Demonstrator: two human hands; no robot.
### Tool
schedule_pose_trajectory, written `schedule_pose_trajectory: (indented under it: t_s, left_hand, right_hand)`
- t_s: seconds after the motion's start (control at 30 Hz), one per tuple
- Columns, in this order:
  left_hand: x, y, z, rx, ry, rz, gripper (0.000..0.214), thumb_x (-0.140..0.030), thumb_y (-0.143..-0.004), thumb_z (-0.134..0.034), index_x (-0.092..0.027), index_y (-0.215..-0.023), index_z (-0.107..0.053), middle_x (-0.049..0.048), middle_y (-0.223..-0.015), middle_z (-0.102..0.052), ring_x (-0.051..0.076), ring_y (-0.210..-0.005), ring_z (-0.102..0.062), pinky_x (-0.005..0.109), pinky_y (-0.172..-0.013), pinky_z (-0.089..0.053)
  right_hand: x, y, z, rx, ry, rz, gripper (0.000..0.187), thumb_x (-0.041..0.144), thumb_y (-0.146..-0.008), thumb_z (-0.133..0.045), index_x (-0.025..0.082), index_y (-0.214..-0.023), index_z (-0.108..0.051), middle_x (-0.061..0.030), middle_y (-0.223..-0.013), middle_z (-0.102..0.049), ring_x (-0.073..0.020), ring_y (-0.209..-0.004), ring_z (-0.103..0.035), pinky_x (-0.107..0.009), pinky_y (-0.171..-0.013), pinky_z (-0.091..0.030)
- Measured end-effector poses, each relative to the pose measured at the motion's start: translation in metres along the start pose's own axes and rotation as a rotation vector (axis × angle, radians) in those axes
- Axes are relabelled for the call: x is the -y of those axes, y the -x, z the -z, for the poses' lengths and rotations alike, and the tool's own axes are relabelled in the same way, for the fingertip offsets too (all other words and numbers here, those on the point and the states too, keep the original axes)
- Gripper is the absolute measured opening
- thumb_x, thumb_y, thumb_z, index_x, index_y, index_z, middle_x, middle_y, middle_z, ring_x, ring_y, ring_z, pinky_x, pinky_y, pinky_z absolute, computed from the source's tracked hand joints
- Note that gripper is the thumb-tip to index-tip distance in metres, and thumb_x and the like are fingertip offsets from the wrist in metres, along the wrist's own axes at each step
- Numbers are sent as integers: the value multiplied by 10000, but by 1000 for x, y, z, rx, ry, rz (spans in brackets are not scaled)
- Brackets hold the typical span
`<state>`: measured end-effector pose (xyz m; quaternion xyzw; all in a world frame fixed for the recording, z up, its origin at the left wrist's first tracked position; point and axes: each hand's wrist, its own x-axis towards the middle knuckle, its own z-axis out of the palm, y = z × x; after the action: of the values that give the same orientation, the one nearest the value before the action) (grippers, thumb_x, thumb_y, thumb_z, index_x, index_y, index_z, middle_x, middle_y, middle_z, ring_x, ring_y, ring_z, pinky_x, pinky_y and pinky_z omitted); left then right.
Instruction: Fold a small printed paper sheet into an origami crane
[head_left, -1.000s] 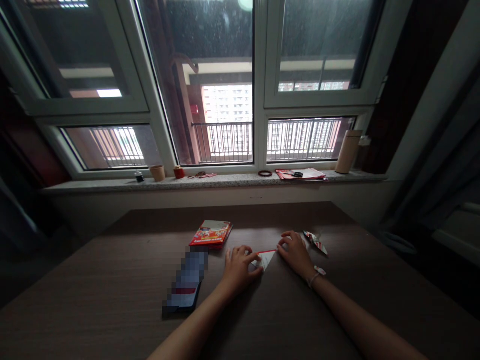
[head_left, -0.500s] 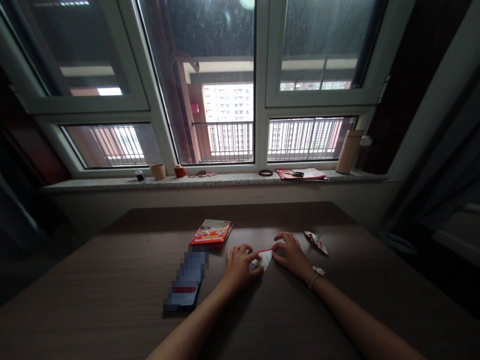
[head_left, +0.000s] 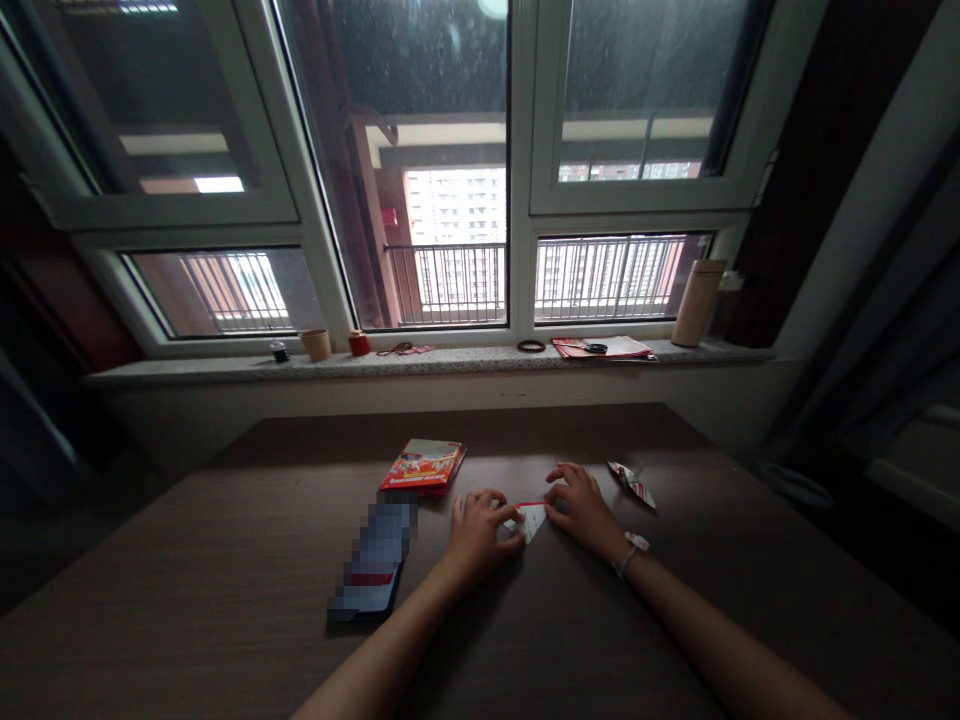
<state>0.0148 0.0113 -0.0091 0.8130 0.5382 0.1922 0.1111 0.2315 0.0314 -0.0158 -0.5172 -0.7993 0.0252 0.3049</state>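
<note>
1. Folded paper [head_left: 534, 521], lower centre.
2. Left hand [head_left: 478, 535]: thumb and forefinger apart, upon its left side.
3. Right hand [head_left: 583, 507]: curved fingers at its right corner; grip indiscernible.
4. Steady left-hand pressure should keep edges true.

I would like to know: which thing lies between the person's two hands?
In the head view, a small white folded paper with a red far edge lies between the left hand and the right hand.

Brown table [head_left: 225, 560], folded paper [head_left: 533, 520], phone [head_left: 382, 550], leaflets [head_left: 424, 467]
</note>
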Motion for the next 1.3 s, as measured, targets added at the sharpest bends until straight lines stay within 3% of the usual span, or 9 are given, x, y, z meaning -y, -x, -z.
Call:
schedule_pose_trajectory:
  t_s: [0.33, 0.53, 1.3]
  left_hand:
    - [1, 0, -1, -5, 3, 0, 268, -412, -738, -681, -390, -1005, -674, -1, -1205, -559, 271, -1190, -437, 622, -1090, -136]
    - [1, 1, 0, -9, 13, -10, 272, -413, -752, -672, -375, -1021, -669, 2, -1213, -551, 270, -1187, -439, 619, -1095, -125]
    - [1, 1, -3, -11, -10, -4, 287, -432, -751, -675, -386, -1033, -661, -5, -1214, -544, 267, -1195, -430, 608, -1099, -138]
  right_hand:
    - [-17, -3, -3, -71, 121, -76, 95, 231, -818, -556, 208, -785, -642, -73, -1062, -598, -263, -1160, -439, -441, -996, -347]
    - [-18, 1, -2, -120, 72, -67, 108, 242, -850, -525, 200, -820, -620, -82, -1027, -578, -247, -1082, -482, -406, -954, -384]
    - [17, 9, 0, -33, -21, 26, 99, 159, -790, -583, 216, -743, -650, -61, -988, -594, -259, -1128, -454, -429, -1002, -368]
